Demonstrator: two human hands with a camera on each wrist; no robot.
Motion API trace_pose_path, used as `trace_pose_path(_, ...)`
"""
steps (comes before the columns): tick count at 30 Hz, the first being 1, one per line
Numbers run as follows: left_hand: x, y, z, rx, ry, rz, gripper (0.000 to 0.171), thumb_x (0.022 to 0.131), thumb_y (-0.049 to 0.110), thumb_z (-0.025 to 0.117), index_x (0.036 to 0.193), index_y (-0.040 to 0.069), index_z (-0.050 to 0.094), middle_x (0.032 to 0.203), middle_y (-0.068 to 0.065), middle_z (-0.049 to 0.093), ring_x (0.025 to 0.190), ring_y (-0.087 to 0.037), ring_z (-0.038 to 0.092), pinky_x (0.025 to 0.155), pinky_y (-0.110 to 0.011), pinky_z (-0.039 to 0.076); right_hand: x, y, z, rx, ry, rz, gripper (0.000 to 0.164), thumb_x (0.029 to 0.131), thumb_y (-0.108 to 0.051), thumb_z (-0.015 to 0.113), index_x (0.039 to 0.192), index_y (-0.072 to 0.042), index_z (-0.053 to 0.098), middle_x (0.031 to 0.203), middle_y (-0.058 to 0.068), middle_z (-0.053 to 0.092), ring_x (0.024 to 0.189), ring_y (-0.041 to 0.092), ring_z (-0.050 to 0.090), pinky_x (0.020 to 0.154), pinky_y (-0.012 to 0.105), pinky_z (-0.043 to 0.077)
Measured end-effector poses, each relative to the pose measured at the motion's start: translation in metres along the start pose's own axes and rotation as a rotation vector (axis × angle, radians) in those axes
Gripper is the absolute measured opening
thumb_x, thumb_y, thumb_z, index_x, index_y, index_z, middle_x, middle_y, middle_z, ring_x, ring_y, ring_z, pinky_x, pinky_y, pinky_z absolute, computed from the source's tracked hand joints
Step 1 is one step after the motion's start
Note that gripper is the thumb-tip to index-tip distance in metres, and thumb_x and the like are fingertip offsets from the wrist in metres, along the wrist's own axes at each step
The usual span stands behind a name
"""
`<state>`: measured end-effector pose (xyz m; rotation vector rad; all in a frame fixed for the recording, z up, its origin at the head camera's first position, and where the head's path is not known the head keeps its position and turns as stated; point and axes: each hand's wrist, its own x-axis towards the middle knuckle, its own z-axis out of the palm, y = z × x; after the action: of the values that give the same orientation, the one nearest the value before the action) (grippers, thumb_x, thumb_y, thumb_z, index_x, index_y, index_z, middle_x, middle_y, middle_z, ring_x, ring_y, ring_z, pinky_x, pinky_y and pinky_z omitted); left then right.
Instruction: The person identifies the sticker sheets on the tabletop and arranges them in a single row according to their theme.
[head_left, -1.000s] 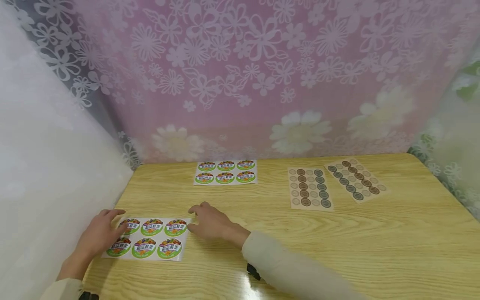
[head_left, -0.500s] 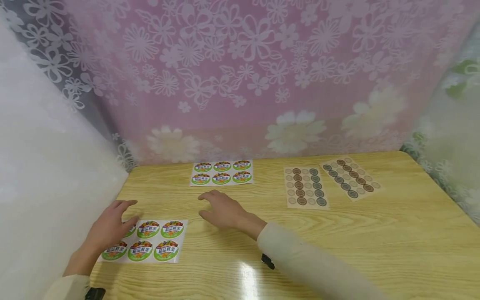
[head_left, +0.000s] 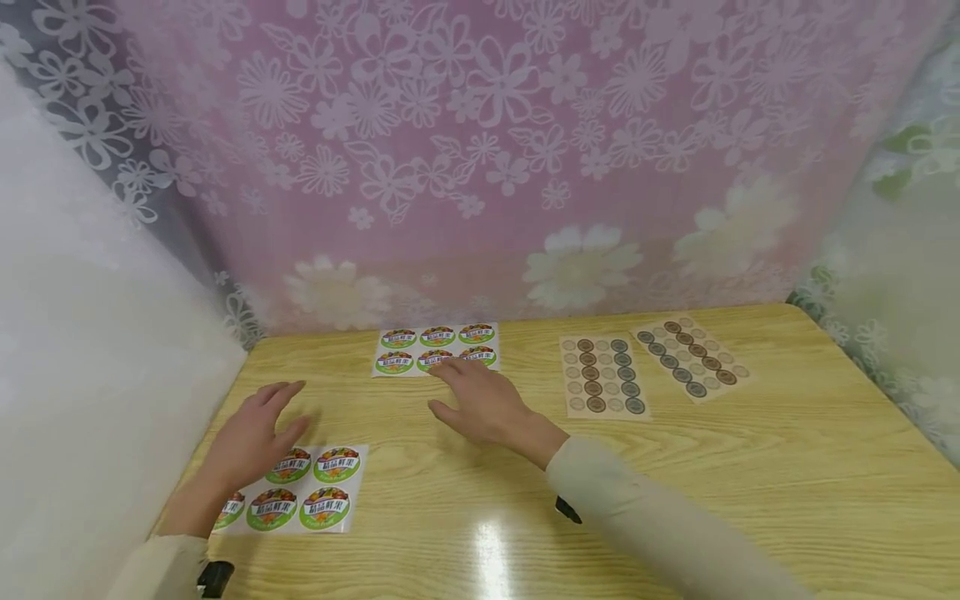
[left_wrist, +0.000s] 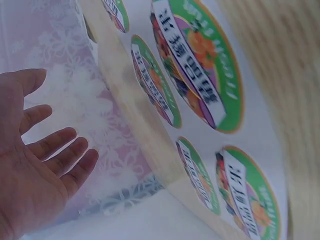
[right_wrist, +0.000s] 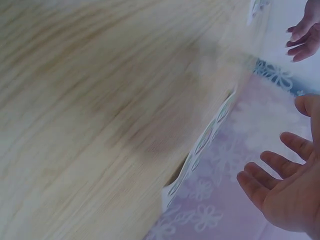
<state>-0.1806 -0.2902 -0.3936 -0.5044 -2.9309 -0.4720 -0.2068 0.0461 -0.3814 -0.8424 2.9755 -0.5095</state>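
Over the near-left sticker sheet, which bears round fruit labels, hovers my left hand; it hides the sheet's upper left part. The left wrist view shows that hand with fingers spread and nothing in them, beside the sheet. My right hand reaches toward a second fruit-label sheet at the back of the table, its fingertips overlapping the lower labels in the head view. In the right wrist view the right hand holds nothing, its fingers relaxed, and the back sheet appears edge-on with a lifted edge.
Two tan sheets of small round brown and grey stickers, one straight and one slanted, lie on the wooden table at the back right. A pink flowered curtain rises behind, and a white sheet borders the left.
Both hands have moved away from the near sheet's edges. The right hand has gone right and toward the back sheet; the left has risen and shifted right over the near sheet.
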Motion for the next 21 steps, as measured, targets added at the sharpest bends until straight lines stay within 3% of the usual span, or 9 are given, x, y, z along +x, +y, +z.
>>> trace_pose_path(9, 0.022, 0.009, 0.011, 0.002, 0.005, 0.040, 0.056, 0.098, 0.035, 0.055, 0.141, 0.001, 0.043, 0.138, -0.027, 0.041, 0.123, -0.047, 0.040, 0.093, -0.063, 0.036, -0.001, 0.032, -0.003, -0.054, 0.043, 0.041, 0.051, 0.098, -0.045, 0.047, 0.142, -0.019, 0.046, 0.145, 0.003, 0.042, 0.130, 0.025, 0.042, 0.094, 0.043, 0.045)
trace_pose_path(17, 0.045, 0.018, 0.020, -0.039, 0.000, 0.050, 0.055, 0.098, 0.031, 0.055, 0.142, 0.001, 0.042, 0.137, -0.026, 0.042, 0.123, -0.046, 0.040, 0.093, -0.061, 0.036, 0.005, 0.063, -0.005, 0.076, 0.025, 0.157, 0.051, 0.098, -0.045, 0.047, 0.142, -0.019, 0.046, 0.145, 0.006, 0.041, 0.126, 0.031, 0.045, 0.085, 0.050, 0.048)
trace_pose_path(21, 0.061, 0.018, 0.025, -0.116, -0.026, 0.022, 0.055, 0.099, 0.030, 0.054, 0.144, 0.002, 0.039, 0.139, -0.026, 0.040, 0.124, -0.046, 0.039, 0.094, -0.062, 0.036, 0.010, 0.078, -0.004, 0.140, 0.024, 0.211, 0.054, 0.098, -0.044, 0.048, 0.144, -0.016, 0.043, 0.146, 0.009, 0.039, 0.127, 0.032, 0.043, 0.087, 0.052, 0.047)
